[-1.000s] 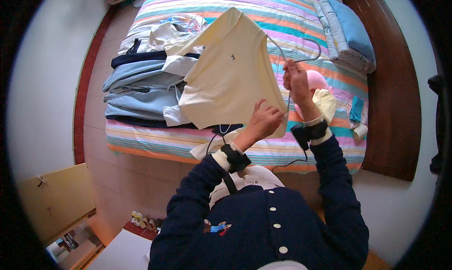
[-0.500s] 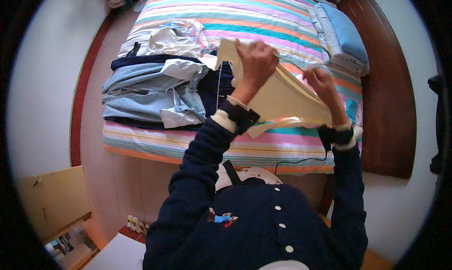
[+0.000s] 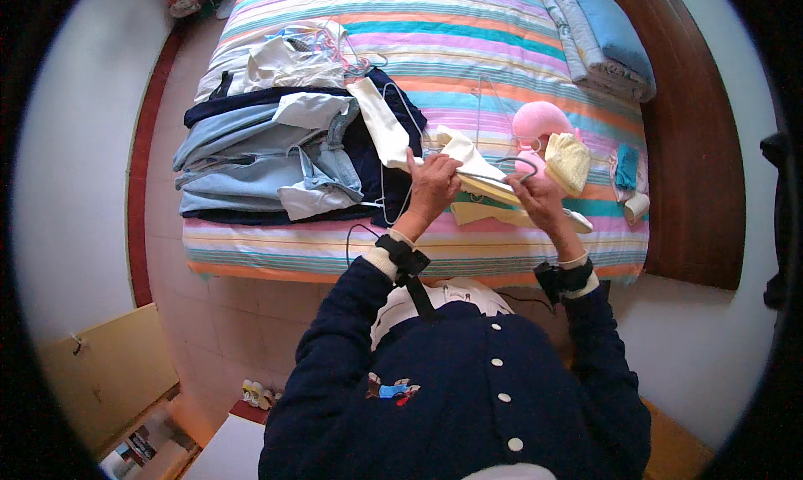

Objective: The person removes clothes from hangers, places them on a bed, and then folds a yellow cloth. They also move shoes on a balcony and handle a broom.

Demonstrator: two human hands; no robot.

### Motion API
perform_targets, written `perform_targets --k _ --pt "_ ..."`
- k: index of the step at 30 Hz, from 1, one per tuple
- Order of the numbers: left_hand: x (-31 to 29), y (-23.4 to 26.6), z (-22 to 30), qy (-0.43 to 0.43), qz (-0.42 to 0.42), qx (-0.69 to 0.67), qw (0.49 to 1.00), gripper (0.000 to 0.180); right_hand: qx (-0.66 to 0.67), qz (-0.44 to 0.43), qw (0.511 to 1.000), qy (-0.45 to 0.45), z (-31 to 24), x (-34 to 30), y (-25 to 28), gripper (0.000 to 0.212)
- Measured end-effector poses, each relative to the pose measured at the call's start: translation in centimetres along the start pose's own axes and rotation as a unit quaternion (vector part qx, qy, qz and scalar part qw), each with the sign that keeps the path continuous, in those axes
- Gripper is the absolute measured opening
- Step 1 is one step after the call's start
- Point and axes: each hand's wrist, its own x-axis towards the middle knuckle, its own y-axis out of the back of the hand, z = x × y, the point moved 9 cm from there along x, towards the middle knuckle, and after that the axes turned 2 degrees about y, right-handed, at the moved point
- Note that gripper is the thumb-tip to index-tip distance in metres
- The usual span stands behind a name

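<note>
Blue denim and navy cloth are heaped at the left of the striped bedspread: a pile of folded clothes, with a few loose wire hangers lying at its far end. Just right of the pile, a cream garment is stretched out, one end draped over the navy cloth, the other gathered under the hands. The left hand is seen closed on the cream fabric, fingers curled over the fold. Beside it, the right hand is pinched shut on the same garment, where a grey wire hanger is half buried in the cloth. Further right, a pink rounded object and a yellow knitted piece are lying close behind the hands, then a small teal item, and folded blue bedding at the headboard end.

A snag looks possible here: the hanger's hook could catch in the fabric if the cloth is pulled sideways. The draped end could also drag the pile out of order, since it is resting on it.
</note>
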Motion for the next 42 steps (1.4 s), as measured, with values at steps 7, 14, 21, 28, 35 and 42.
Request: perform_targets --k 7,14,21,28,35,42 --pt "-3.2 1.3 -5.0 0.016 -0.03 0.048 0.998 0.016 -0.047 -0.014 0.997 -0.064 1.7 -1.5 -0.7 0.025" --pt "-5.8 1.9 -13.9 0.259 -0.029 -0.165 0.951 0.018 0.096 -0.017 0.995 0.003 3.3 -1.8 0.9 0.029" --pt "-4.2 0.1 -12.5 0.265 -0.077 -0.168 0.946 0.02 0.55 0.14 0.809 -0.155 6.6 0.7 2.9 0.025" --pt "-3.6 0.7 -9.7 0.269 -0.176 -0.151 0.935 0.022 0.682 0.256 0.685 0.007 10.9 6.2 13.5 0.023" --pt "-1.6 -0.6 -7.8 0.232 -0.16 -0.17 0.944 0.019 0.724 0.228 0.638 -0.132 17.9 10.6 8.9 0.032" --pt "2.2 -3.3 -5.3 0.251 -0.183 -0.123 0.942 0.022 0.738 0.23 0.629 -0.085 16.4 12.8 7.2 0.031"
